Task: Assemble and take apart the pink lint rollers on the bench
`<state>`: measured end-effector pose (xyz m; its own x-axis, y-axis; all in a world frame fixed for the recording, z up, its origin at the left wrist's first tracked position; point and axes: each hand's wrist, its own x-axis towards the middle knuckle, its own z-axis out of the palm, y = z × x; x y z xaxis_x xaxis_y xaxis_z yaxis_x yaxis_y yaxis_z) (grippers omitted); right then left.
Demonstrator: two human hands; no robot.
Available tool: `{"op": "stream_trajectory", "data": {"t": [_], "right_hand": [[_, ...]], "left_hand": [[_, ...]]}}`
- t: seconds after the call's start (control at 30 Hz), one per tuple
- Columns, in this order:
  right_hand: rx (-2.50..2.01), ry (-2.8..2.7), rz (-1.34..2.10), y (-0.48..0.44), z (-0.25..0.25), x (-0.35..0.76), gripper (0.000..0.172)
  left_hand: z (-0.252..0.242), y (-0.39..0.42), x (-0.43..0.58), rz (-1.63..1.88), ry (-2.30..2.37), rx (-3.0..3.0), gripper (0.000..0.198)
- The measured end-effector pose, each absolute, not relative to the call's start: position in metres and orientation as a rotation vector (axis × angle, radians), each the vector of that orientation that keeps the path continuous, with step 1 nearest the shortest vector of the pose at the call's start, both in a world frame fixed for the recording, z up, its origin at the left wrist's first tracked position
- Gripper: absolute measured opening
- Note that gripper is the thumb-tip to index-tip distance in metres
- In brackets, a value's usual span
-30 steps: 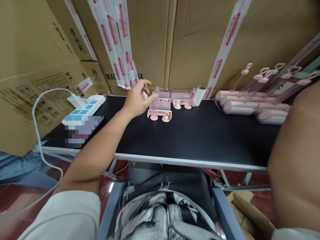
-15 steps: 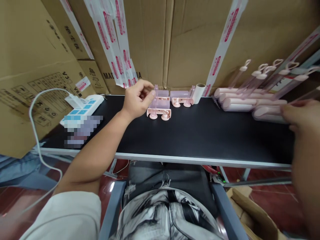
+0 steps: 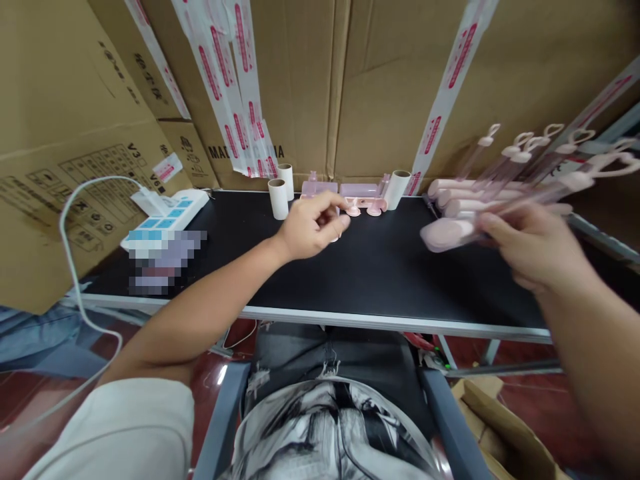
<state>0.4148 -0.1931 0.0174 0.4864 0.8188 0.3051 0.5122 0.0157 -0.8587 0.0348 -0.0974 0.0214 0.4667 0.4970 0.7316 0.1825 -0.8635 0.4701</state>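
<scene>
Here the left hand [image 3: 315, 225] is raised over the black table [image 3: 360, 280], its forearm slanting up and to the right from a bent elbow beside a white sleeve [image 3: 125, 430]. Its fingers curl loosely toward the right, and the thumb lies below the index finger with a gap between the tips, so the hand is relaxed and unclenched. It partly hides some pink plastic pieces; whether it touches any of them I cannot tell.

The right hand [image 3: 537, 247] comes in from the lower right, the forearm running up and to the left, the back of the hand toward the viewer. The thumb points left, and thumb and fingers grasp a pink roller [image 3: 447, 235] around its middle. The roller slants through the grip, rounded end low on the left over the table, the blurred heart-shaped loop [image 3: 620, 163] high on the right.

Behind that hand lies a group of similar rollers [image 3: 480, 189], their handles leaning up. Near the cardboard wall [image 3: 375, 87], a pink piece [image 3: 364, 200] stands beside a paper tube [image 3: 399, 190]; two other tubes [image 3: 279, 199] stand just left of the left hand.
</scene>
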Motion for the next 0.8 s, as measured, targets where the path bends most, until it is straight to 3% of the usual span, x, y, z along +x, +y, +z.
{"op": "stream_trajectory", "data": {"t": [0.1, 0.17, 0.33, 0.5, 0.67, 0.8], "right_hand": [[-1.282, -1.079, 0.858, -0.173, 0.019, 0.358, 0.049], [-1.190, -1.066, 1.044, -0.161, 0.024, 0.326, 0.054], [-1.124, -1.181, 1.062, -0.123, 0.051, 0.299, 0.034], [-1.000, -0.967, 1.013, -0.086, 0.074, 0.332, 0.028], [-1.014, -0.745, 0.743, -0.073, 0.069, 0.376, 0.029], [-1.097, -0.692, 0.673, -0.074, 0.063, 0.387, 0.027]], "left_hand": [[0.013, -0.112, 0.053, 1.131, 0.731, 2.407, 0.076], [0.014, -0.118, 0.063, 1.109, 0.828, 2.432, 0.097], [0.033, -0.109, 0.073, 1.250, 0.883, 2.442, 0.061], [0.061, -0.063, 0.086, 1.395, 0.805, 2.241, 0.063], [0.071, -0.024, 0.122, 1.164, 0.653, 2.373, 0.060], [0.056, -0.013, 0.155, 0.674, 0.709, 2.730, 0.050]]}}
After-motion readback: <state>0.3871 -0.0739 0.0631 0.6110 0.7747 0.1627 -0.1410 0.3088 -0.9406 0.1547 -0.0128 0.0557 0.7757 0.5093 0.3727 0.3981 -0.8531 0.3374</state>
